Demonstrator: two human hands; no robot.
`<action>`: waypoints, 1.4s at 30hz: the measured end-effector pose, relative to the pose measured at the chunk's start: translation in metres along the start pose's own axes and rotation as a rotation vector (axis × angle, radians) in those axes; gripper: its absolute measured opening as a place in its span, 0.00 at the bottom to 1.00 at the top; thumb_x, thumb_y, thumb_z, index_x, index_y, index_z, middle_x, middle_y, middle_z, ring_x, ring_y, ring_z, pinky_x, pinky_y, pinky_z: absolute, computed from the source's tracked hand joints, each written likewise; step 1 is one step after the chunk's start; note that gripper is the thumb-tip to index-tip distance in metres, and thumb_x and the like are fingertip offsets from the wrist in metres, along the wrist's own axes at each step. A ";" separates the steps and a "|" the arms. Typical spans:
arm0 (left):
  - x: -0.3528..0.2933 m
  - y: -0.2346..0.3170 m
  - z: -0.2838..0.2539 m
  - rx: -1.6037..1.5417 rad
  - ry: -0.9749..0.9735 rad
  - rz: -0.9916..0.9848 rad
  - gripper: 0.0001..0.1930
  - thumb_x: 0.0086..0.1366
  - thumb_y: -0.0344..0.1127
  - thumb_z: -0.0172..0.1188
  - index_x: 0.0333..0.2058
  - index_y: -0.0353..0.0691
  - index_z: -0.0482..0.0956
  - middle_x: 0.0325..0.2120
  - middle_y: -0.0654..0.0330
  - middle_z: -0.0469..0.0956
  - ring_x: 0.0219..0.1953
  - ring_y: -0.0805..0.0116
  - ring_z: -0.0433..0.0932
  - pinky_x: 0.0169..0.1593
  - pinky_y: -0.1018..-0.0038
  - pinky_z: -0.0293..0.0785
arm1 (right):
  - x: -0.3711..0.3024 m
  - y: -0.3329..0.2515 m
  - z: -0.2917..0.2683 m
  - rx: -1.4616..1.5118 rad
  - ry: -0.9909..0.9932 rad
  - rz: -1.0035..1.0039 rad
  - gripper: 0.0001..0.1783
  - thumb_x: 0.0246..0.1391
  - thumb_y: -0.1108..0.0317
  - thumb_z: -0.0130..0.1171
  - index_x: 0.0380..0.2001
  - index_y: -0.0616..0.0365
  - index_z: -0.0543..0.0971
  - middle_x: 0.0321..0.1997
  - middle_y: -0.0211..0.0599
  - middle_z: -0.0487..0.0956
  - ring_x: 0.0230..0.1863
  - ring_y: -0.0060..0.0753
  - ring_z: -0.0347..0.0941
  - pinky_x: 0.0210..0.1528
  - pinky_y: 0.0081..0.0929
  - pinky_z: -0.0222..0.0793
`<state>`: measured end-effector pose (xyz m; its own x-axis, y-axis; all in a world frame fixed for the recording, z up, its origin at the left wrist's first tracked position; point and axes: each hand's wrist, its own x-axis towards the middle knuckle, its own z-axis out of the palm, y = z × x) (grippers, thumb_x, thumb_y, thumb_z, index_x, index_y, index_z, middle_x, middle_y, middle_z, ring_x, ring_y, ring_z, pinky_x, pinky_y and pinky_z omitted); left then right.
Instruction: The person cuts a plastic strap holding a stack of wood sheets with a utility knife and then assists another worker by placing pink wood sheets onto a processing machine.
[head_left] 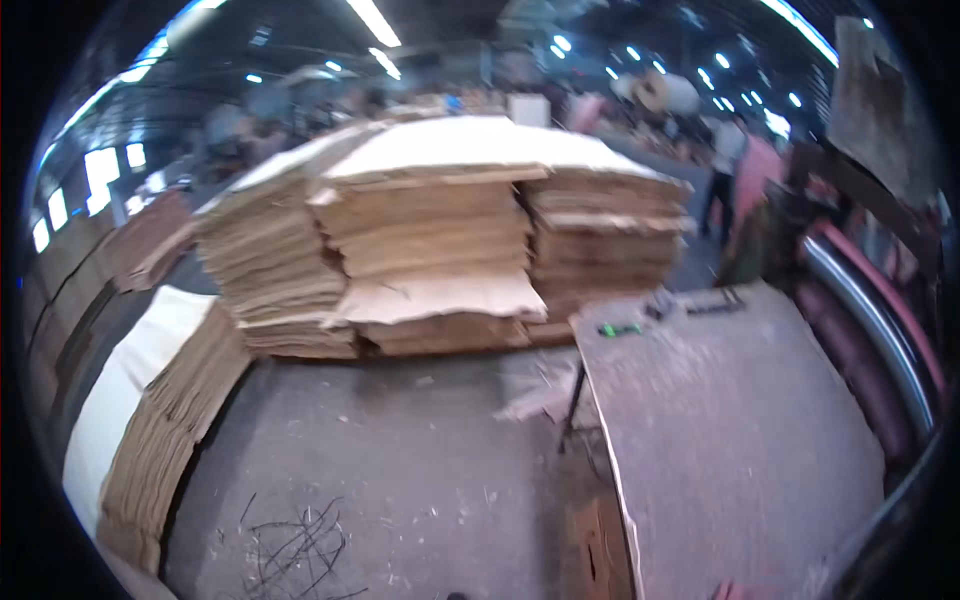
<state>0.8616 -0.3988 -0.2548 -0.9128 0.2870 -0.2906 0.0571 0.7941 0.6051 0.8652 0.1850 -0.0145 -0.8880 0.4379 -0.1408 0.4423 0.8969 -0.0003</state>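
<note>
Neither of my hands shows in the head view. A worktable with a worn grey top (740, 400) stands at the right. On its far end lie a small bright green object (619, 330) and a dark tool (716, 303), both too blurred to name. At the table's lower edge a small reddish shape (735, 591) peeks in; I cannot make out what it is. Ahead rise tall stacks of thin brown sheets (430, 235), with pale sheets (450, 143) on top and one pale sheet (445, 297) jutting out low at the front.
A lower stack with a white top (140, 360) stands at the left. Dark strips lie tangled (300, 550) on the littered floor (400, 440). A cardboard box (598, 545) sits beside the table. Right of it are a shiny metal roller (870, 315) and, farther off, a person (724, 165).
</note>
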 end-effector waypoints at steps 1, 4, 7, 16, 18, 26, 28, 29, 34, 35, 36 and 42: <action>0.015 0.052 -0.078 -0.305 -0.078 -0.467 0.21 0.64 0.50 0.50 0.46 0.41 0.78 0.33 0.50 0.82 0.38 0.52 0.80 0.41 0.61 0.75 | -0.005 -0.009 0.007 -0.029 0.010 0.100 0.40 0.56 0.43 0.48 0.63 0.63 0.63 0.65 0.64 0.60 0.68 0.59 0.53 0.69 0.55 0.43; 0.076 0.031 -0.162 -0.568 0.052 -0.539 0.22 0.63 0.53 0.53 0.47 0.42 0.78 0.32 0.52 0.82 0.36 0.54 0.81 0.42 0.61 0.75 | 0.009 -0.046 -0.007 -0.068 0.010 0.333 0.40 0.57 0.41 0.46 0.60 0.64 0.66 0.64 0.64 0.62 0.67 0.59 0.55 0.69 0.54 0.45; 0.145 0.018 -0.221 -0.799 0.115 -0.637 0.21 0.64 0.48 0.54 0.49 0.38 0.75 0.36 0.52 0.81 0.36 0.58 0.81 0.40 0.66 0.76 | 0.039 -0.091 -0.035 -0.074 -0.086 0.471 0.39 0.58 0.39 0.43 0.57 0.65 0.70 0.62 0.64 0.65 0.64 0.59 0.59 0.67 0.54 0.49; 0.363 0.028 -0.269 -1.126 -0.167 -0.682 0.17 0.68 0.42 0.51 0.51 0.42 0.70 0.40 0.57 0.79 0.40 0.64 0.81 0.38 0.69 0.78 | 0.089 -0.129 -0.007 -0.368 -0.023 0.877 0.33 0.57 0.42 0.49 0.47 0.63 0.78 0.43 0.58 0.78 0.47 0.53 0.74 0.50 0.50 0.68; 0.416 0.011 -0.270 -1.208 -0.192 -0.705 0.16 0.68 0.45 0.51 0.50 0.44 0.70 0.40 0.57 0.79 0.40 0.63 0.81 0.38 0.68 0.78 | 0.142 -0.122 0.029 -0.113 0.077 1.159 0.28 0.58 0.54 0.51 0.53 0.66 0.71 0.58 0.63 0.68 0.59 0.63 0.63 0.62 0.48 0.57; 0.648 -0.017 -0.349 -1.701 0.064 -0.805 0.26 0.68 0.61 0.46 0.53 0.48 0.64 0.47 0.55 0.76 0.46 0.55 0.77 0.44 0.59 0.76 | 0.402 -0.299 -0.067 0.596 0.141 0.445 0.24 0.55 0.62 0.54 0.52 0.64 0.72 0.45 0.53 0.76 0.47 0.53 0.73 0.49 0.44 0.68; 0.700 -0.025 -0.362 -1.728 0.097 -0.820 0.27 0.67 0.62 0.45 0.54 0.48 0.63 0.50 0.54 0.74 0.50 0.55 0.75 0.48 0.57 0.74 | 0.475 -0.354 -0.087 0.601 0.098 0.354 0.25 0.54 0.61 0.56 0.52 0.65 0.72 0.41 0.52 0.77 0.43 0.51 0.75 0.47 0.41 0.69; 0.725 -0.033 -0.364 -1.806 0.134 -0.842 0.29 0.66 0.62 0.45 0.57 0.48 0.62 0.52 0.53 0.72 0.52 0.54 0.72 0.52 0.55 0.70 | 0.509 -0.374 -0.089 0.625 0.079 0.345 0.27 0.53 0.60 0.57 0.53 0.65 0.71 0.38 0.50 0.78 0.41 0.50 0.75 0.46 0.40 0.69; 0.827 -0.043 -0.354 -2.360 0.271 -0.844 0.31 0.61 0.58 0.52 0.58 0.45 0.66 0.57 0.56 0.68 0.60 0.51 0.65 0.61 0.45 0.59 | 0.624 -0.405 -0.052 0.734 0.170 0.556 0.33 0.52 0.54 0.60 0.55 0.67 0.69 0.31 0.44 0.79 0.36 0.45 0.76 0.43 0.37 0.70; 0.834 -0.078 -0.339 -2.540 0.171 -0.749 0.30 0.62 0.56 0.53 0.56 0.44 0.69 0.60 0.56 0.66 0.63 0.53 0.62 0.62 0.45 0.58 | 0.642 -0.401 -0.036 0.725 0.127 0.643 0.31 0.52 0.55 0.61 0.51 0.69 0.71 0.31 0.44 0.79 0.35 0.39 0.77 0.40 0.34 0.71; 0.842 -0.078 -0.333 -2.602 0.188 -0.762 0.30 0.62 0.56 0.53 0.56 0.44 0.69 0.60 0.56 0.67 0.63 0.53 0.62 0.62 0.45 0.58 | 0.651 -0.392 -0.030 0.701 0.087 0.751 0.28 0.52 0.55 0.61 0.47 0.70 0.73 0.32 0.44 0.79 0.34 0.33 0.77 0.38 0.31 0.71; 0.869 -0.040 -0.373 -2.584 0.247 -0.984 0.28 0.63 0.54 0.51 0.56 0.42 0.70 0.58 0.56 0.70 0.61 0.54 0.66 0.61 0.47 0.62 | 0.658 -0.432 -0.034 0.613 0.242 0.765 0.37 0.44 0.49 0.67 0.48 0.70 0.72 0.38 0.52 0.78 0.40 0.42 0.76 0.45 0.35 0.70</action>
<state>-0.0844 -0.3806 -0.2552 -0.4479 0.3099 -0.8386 -0.1811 -0.9500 -0.2543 0.0854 0.0881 -0.0729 -0.3102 0.9441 -0.1120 0.8319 0.2125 -0.5126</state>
